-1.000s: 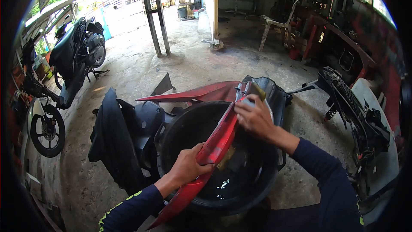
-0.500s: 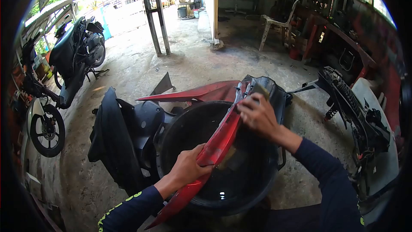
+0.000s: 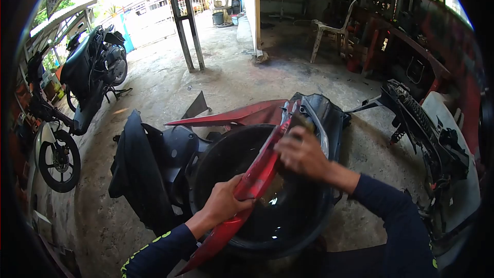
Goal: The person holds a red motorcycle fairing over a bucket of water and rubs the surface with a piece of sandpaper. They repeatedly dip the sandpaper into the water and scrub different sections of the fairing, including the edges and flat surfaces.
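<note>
Left hand [image 3: 224,203] clamped on the lower edge of a red panel [image 3: 257,175], which slants over a black tub [image 3: 309,221]. Right hand [image 3: 301,153] closed around a small pad [image 3: 300,122], probably a sponge or abrasive, pressed to the panel's upper end. Panel looks light, thin, stiff but flexy; glossy, likely slick. Best gripped along its edges. Black fairing [image 3: 139,170] lies left of the left hand.

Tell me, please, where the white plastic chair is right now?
In the head view, the white plastic chair stands upper right of centre, on the concrete floor just inside the shaded workshop.
</note>
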Action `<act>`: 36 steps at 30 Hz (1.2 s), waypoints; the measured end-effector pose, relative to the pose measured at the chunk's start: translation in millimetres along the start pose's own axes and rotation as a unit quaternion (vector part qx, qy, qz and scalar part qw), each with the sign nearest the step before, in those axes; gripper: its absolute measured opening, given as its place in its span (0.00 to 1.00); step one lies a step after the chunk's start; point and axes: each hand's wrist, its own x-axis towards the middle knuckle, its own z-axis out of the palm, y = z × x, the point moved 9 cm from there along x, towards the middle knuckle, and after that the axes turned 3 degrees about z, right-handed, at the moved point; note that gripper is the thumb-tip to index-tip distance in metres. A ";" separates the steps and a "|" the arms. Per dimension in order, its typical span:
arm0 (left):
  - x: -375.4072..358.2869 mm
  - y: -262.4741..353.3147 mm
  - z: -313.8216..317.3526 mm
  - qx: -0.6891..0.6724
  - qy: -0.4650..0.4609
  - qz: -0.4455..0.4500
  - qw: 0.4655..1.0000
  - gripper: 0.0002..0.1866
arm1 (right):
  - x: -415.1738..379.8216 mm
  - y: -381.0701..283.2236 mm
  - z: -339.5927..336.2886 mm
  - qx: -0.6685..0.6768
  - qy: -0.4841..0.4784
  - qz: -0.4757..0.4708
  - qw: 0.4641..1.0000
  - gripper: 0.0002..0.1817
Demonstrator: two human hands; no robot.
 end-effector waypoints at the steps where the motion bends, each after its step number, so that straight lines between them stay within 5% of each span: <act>1: 0.4 -1.3 -2.7 -0.028 0.007 -0.010 1.000 0.38 | 7.8 18.9 -5.5 -0.048 0.014 0.021 0.999 0.16; 2: 1.7 -2.0 -2.6 -0.029 0.007 -0.011 0.999 0.38 | 8.8 35.2 -2.9 -0.053 -0.009 0.068 0.996 0.17; 6: 2.8 -1.9 -3.6 0.027 0.003 0.009 1.000 0.38 | -8.2 -40.7 -0.3 0.018 -0.030 0.002 0.999 0.18; 10: 5.3 1.6 -2.8 0.004 0.003 0.002 1.000 0.38 | 6.7 42.0 4.3 -0.037 -0.021 0.080 0.996 0.16; 15: 5.6 -0.1 -2.6 0.037 0.001 0.013 0.999 0.38 | -3.0 -35.9 -1.2 0.008 -0.015 -0.019 1.000 0.15; 19: 10.3 -0.5 -5.0 0.019 0.014 0.019 1.000 0.39 | 11.3 34.5 4.8 -0.029 0.008 0.076 0.997 0.15; 23: 11.3 -5.0 -5.7 0.034 0.002 0.022 0.999 0.39 | 2.4 -36.9 4.8 0.019 0.007 -0.007 1.000 0.13; 28: 10.8 -8.5 -8.2 0.005 0.008 0.010 1.000 0.39 | 16.3 29.9 11.1 -0.010 0.001 0.091 0.996 0.13; 31: 6.9 -13.7 -6.6 0.025 -0.001 0.008 1.000 0.39 | 8.0 -38.2 7.3 0.041 0.015 -0.015 0.999 0.14; 36: 9.9 -4.8 -9.5 0.006 0.016 0.023 1.000 0.38 | 12.0 34.1 9.8 -0.035 0.004 0.051 0.998 0.12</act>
